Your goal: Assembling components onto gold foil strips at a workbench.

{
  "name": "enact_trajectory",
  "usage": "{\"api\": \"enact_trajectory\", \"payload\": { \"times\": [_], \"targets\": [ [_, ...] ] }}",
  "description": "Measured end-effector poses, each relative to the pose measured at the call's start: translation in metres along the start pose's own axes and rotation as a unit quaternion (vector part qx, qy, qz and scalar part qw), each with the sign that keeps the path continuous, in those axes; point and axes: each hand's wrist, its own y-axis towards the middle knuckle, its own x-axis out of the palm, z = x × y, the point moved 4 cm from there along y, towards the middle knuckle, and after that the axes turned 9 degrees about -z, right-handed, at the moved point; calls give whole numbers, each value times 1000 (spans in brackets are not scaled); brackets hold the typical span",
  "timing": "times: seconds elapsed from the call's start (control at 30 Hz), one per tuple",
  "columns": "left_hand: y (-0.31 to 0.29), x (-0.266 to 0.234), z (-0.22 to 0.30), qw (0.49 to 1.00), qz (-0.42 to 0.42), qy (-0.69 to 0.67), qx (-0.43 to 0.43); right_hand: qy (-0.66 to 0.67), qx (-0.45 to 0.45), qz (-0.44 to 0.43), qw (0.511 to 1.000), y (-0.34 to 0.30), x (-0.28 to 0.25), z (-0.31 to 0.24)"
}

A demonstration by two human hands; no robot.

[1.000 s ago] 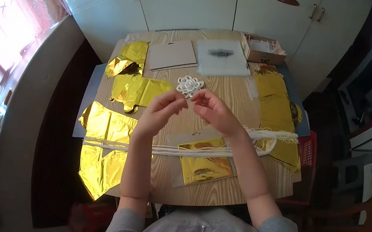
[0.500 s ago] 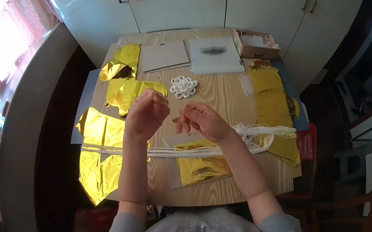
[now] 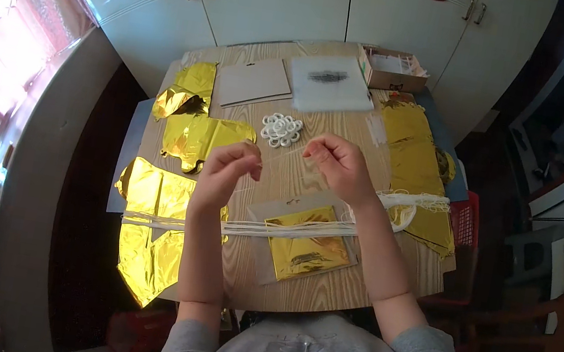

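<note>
My left hand (image 3: pixel 224 172) is raised above the table, its fingers curled in and closed. Level with it on the right, my right hand (image 3: pixel 340 166) pinches thumb and forefinger together. Whatever either one grips is too fine or hidden to make out. Behind the gap between them lies a small heap of white rings (image 3: pixel 280 131). Under my forearms a bundle of white cords (image 3: pixel 288 231) stretches across the table, ending in a frayed, looped tangle (image 3: pixel 412 200) at the right. The cords pass over a gold foil packet (image 3: pixel 302 258) lying on a clear sheet.
Crumpled gold foil sheets (image 3: pixel 152 229) cover the left side of the wood-grain table (image 3: pixel 321 119). More gold foil (image 3: pixel 417 150) lies at the right. At the back are grey boards (image 3: pixel 256 84), a stack of translucent bags (image 3: pixel 330 91) and an open cardboard box (image 3: pixel 391 79).
My hands have drawn farther apart: the right one moved right and up, the left slightly down. Both keep their fingers closed. The rings, cords and foil lie as before.
</note>
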Motion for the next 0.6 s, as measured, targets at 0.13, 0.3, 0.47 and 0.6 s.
{"api": "enact_trajectory", "payload": {
  "times": [0.13, 0.3, 0.47, 0.6],
  "targets": [
    [7, 24, 19, 958, 131, -241, 84, -156, 38, -67, 985, 3, 13, 8],
    [8, 12, 12, 884, 82, 460, 4, -145, -31, -135, 980, -4, 18, -25],
    [3, 16, 7, 991, 17, -125, 54, -181, -40, -70, 980, 0, 18, -16],
    [5, 20, 11, 992, 109, 71, 3, -196, -84, -131, 968, -4, 29, -28]
  ]
}}
